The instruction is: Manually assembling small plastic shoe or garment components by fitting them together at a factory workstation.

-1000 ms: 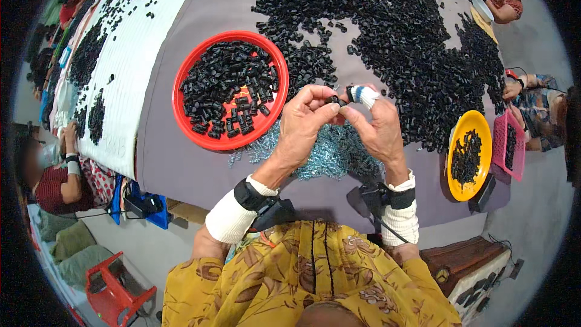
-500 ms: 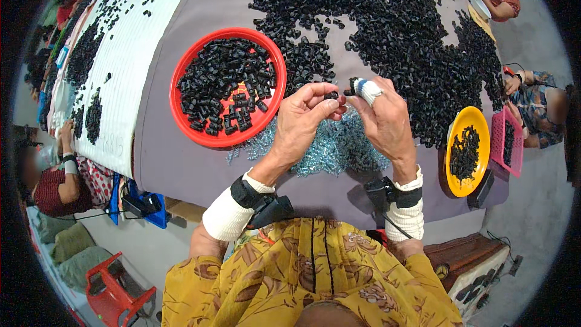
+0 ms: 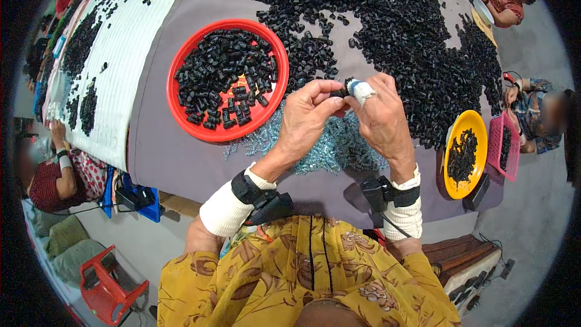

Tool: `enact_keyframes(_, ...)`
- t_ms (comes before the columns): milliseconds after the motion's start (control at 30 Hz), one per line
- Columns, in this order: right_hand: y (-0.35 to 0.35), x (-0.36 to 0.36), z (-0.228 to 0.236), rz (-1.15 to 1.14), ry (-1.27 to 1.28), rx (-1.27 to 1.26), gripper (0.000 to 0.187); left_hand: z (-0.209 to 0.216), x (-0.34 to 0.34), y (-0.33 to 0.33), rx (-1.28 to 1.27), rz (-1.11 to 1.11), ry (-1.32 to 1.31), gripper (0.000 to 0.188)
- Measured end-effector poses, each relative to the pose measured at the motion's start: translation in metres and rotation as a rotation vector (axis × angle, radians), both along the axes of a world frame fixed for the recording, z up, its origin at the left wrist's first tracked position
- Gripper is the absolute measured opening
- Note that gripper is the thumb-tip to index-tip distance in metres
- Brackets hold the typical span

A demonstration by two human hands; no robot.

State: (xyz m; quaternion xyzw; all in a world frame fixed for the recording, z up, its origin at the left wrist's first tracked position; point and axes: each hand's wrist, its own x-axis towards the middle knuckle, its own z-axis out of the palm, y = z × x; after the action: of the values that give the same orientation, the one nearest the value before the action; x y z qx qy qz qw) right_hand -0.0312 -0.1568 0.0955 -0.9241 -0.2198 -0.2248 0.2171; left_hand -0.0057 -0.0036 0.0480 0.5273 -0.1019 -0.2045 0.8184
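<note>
Above a pile of small bluish metal springs [image 3: 342, 145], my two hands meet at the fingertips. My left hand [image 3: 304, 118] pinches a small black plastic part [image 3: 340, 92] between thumb and forefinger. Against that part press the closed fingers of my right hand [image 3: 385, 122], whose forefinger wears a white and blue wrap [image 3: 361, 89]. Whether the right fingers hold a separate piece is hidden. Left of the hands, a round red tray [image 3: 172, 94] carries many short black cylinders. Loose black plastic parts [image 3: 399, 42] spread widely beyond my hands.
A yellow dish [image 3: 482, 145] of thin black pieces stands at the right, beside a pink basket [image 3: 513, 163] and a black box [image 3: 478, 192]. A white-covered table [image 3: 130, 42] adjoins at left. Co-workers sit on both sides. A red plastic chair [image 3: 109, 284] stands lower left.
My right fingers have closed in on the black part in my left hand, so the gap between the fingertips is gone. The whole view has shifted slightly.
</note>
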Motion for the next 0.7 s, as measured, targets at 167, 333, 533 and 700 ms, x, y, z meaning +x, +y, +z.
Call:
enact_keyframes(167,0.0015,-0.0008,0.0024,-0.040,0.025,-0.087,0.013,-0.0029,-0.0005,-0.0018,0.048,0.069,-0.062,0.022)
enact_keyframes(333,-0.0014,-0.0001,-0.0008,-0.074,-0.015,-0.094,0.007,-0.0012,0.0026,-0.0017,0.091,0.063,-0.094,0.021)
enact_keyframes(533,-0.0015,-0.0023,-0.0034,-0.094,-0.008,-0.108,0.008,-0.0031,0.0016,-0.0021,0.154,0.060,-0.087,0.022)
enact_keyframes(700,-0.0050,-0.0059,-0.0053,-0.108,0.036,-0.121,0.013,-0.0042,-0.0005,-0.0048,0.138,0.048,-0.080,0.023)
